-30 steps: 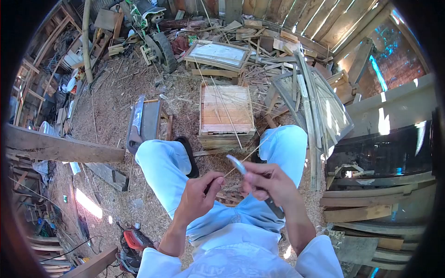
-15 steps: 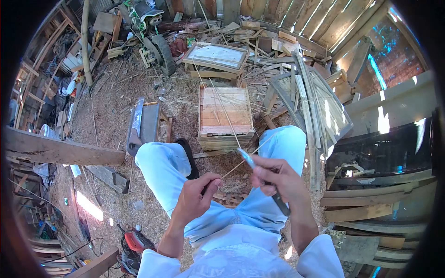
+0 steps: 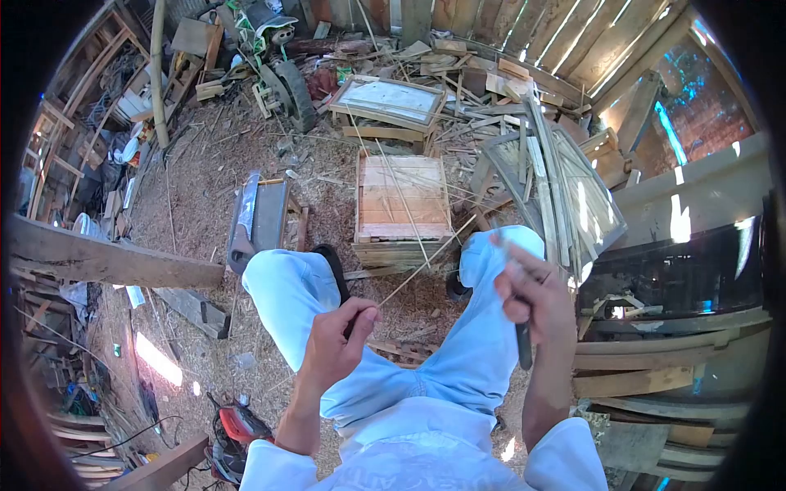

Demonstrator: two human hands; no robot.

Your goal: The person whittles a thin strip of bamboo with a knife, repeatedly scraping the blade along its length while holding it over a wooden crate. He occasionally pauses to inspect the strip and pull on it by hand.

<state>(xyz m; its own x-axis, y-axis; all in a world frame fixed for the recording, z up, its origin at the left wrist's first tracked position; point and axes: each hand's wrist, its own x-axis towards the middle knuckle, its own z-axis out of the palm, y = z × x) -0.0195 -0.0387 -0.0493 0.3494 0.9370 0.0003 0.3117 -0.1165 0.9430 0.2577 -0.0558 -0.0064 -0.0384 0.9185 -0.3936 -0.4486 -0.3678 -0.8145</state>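
Left hand (image 3: 334,348) fingers pinch the thin bamboo sliver (image 3: 426,260) firmly; right hand (image 3: 534,299), fingers wrapped on the knife (image 3: 524,344), best cuts away from them

Wooden crate (image 3: 403,200) beyond the knees (image 3: 286,278).

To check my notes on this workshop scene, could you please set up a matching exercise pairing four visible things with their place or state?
Things:
1. thin bamboo strip
2. knife
3. wooden crate
4. wheel

Places or states:
A. on the ground ahead of the knees
B. pinched in the left hand
C. far back, among scrap wood
D. gripped in the right hand, off the strip

Pairs: 1-B, 2-D, 3-A, 4-C
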